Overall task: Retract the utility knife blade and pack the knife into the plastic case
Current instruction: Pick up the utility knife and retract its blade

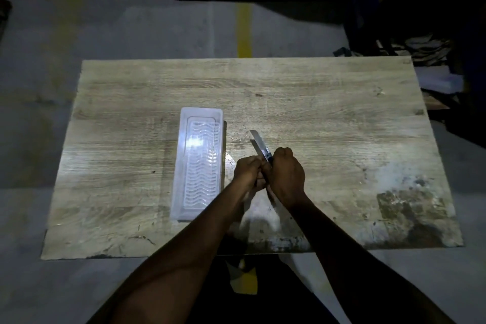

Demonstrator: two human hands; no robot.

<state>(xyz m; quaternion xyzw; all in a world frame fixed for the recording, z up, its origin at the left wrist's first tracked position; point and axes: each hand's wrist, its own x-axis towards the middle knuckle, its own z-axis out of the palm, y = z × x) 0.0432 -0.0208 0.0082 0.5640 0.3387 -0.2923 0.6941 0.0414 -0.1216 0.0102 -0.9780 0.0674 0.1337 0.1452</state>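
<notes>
Both hands clenched on the utility knife [266,156] above the desk [328,118]: right hand [285,175] around the handle, left hand [248,172] beside it. Blade [257,139] out, so retracting step probably underway. Next: slide blade in, then carry to plastic case [198,166] just left.

Worn wooden table [315,102] on grey concrete floor [110,34] with yellow stripe [244,31], dim light.
</notes>
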